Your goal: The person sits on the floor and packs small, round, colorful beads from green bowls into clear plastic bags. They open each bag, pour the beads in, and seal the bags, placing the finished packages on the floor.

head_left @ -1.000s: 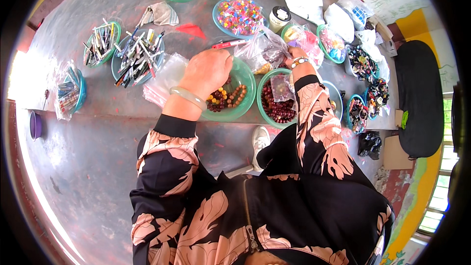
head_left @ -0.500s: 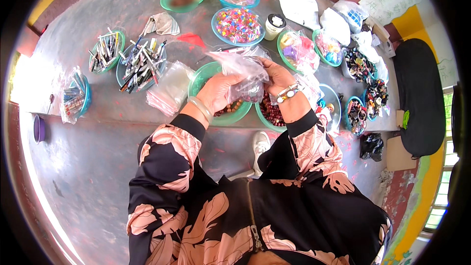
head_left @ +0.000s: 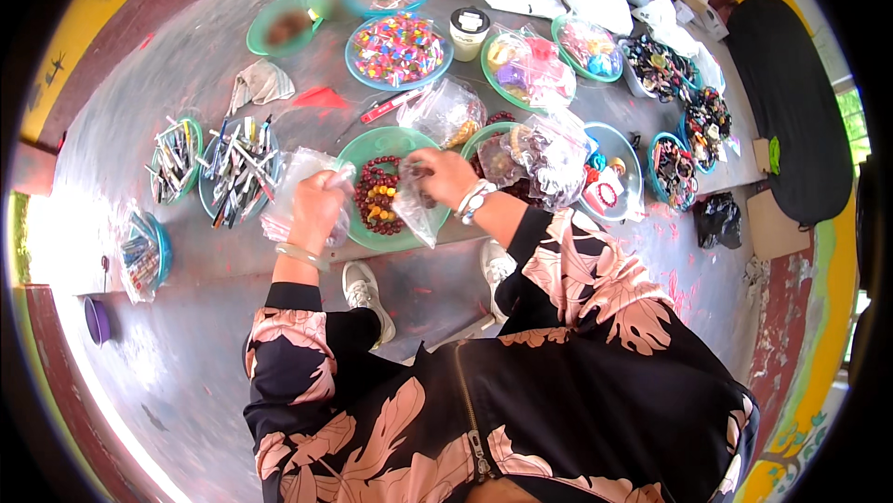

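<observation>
My left hand (head_left: pixel 317 207) rests on a stack of clear plastic bags (head_left: pixel 296 179) at the left rim of a green plate (head_left: pixel 395 142) that holds dark red and yellow beads (head_left: pixel 377 198). My right hand (head_left: pixel 445 177) hovers over the same plate and pinches a small clear plastic bag (head_left: pixel 415 210) that hangs down from its fingers. A beaded bracelet is on my right wrist and a pale bangle on my left.
Many plates of beads and trinkets cover the table: a blue plate of coloured beads (head_left: pixel 398 49), trays of pens (head_left: pixel 237 168), a white-lidded jar (head_left: pixel 469 31), a crumpled clear bag over a green bowl (head_left: pixel 544 154). My shoes (head_left: pixel 365 294) show below the table edge.
Both hands have come down from a larger clear bag held over the bowls. The left moved to the bag stack, the right now holds a small bag over the bead plate.
</observation>
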{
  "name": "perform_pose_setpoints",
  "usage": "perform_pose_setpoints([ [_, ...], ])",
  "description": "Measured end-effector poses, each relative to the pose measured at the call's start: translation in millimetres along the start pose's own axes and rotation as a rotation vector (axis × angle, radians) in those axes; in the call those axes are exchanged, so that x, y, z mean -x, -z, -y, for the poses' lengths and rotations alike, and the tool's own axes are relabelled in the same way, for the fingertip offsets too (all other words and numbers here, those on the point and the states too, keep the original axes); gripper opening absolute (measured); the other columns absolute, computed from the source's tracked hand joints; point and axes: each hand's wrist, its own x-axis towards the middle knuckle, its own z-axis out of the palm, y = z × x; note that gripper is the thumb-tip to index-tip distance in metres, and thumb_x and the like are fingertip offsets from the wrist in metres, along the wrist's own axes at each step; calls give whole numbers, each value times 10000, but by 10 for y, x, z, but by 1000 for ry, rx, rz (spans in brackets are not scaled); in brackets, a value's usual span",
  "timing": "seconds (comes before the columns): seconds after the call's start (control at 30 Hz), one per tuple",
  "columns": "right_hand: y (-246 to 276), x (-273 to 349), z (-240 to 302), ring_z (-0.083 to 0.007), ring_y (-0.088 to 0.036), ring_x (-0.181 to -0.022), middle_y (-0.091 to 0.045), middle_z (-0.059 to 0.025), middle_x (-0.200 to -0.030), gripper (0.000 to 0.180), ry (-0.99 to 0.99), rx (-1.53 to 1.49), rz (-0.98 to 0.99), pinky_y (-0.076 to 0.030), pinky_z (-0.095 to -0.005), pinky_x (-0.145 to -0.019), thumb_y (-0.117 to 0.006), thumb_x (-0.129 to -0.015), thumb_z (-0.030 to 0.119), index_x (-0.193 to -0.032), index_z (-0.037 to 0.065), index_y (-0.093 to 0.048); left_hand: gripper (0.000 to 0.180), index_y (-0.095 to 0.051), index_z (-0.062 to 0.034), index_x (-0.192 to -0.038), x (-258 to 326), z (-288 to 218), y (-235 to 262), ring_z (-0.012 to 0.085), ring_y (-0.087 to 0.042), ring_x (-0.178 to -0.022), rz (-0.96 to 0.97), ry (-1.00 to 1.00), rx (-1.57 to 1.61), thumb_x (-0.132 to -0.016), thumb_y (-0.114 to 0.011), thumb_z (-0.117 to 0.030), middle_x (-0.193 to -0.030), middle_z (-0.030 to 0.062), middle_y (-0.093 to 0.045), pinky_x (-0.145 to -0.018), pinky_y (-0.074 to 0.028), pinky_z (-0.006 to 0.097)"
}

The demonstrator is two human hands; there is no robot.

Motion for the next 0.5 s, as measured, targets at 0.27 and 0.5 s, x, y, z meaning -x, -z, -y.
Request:
perform_pose_setpoints([
  [0.27, -126, -57, 142, -312, -596, -823, -629, -123, -854, 177, 345, 75, 68, -467, -406, -691, -515, -731, 74, -887, 88, -598, 456, -574, 9, -1045, -16, -47, -413, 281, -611, -758, 12, -516, -473, -639, -695, -160, -849, 158, -619, -692, -466, 320],
  [0.5, -100, -117, 91, -283, -600, -835, -620, -98, -870, 130, 352, 196, 158, -466, -394, -699, -545, -732, 104, -853, 103, -593, 127, -587, -37, -832, 28, -107, -301, 391, -549, -799, 242, -312, -531, -759, -545, -133, -808, 207, -572, -677, -440, 437],
])
